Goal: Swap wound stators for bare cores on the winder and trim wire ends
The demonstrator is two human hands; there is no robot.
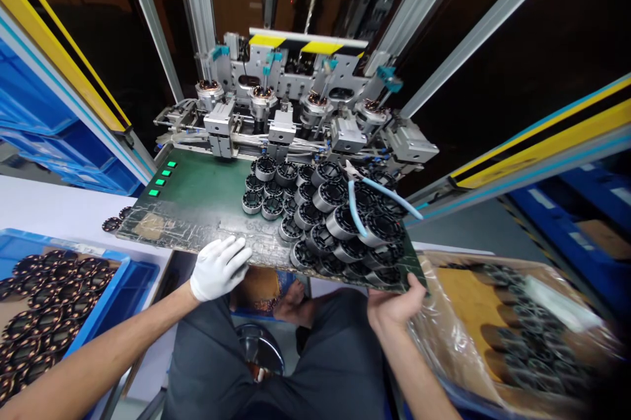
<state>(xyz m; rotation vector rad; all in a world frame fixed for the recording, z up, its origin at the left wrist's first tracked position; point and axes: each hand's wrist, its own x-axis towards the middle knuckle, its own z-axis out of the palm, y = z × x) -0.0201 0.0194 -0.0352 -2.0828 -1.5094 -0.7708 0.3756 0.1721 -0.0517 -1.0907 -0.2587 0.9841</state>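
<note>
My left hand (220,267), in a white glove, lies with its fingers stretched out on the worn front edge of the green worktop (207,190). It holds nothing. My bare right hand (397,305) is at the worktop's front right corner, thumb up against the edge and the other fingers hidden beneath it. Beside and above that hand stand stacked ring-shaped motor stator cores (321,239), black inside with grey metal rims. On top of the stack rest pliers (355,200) with light blue handles, spread apart.
Behind the worktop, a winding machine (283,124) carries several copper-wound stators (263,94). Green-lit buttons (162,182) sit at left. A blue bin (123,275) of wound stators stands left; a plastic-lined box (458,334) of cores stands right. Yellow-striped posts (64,39) flank the machine.
</note>
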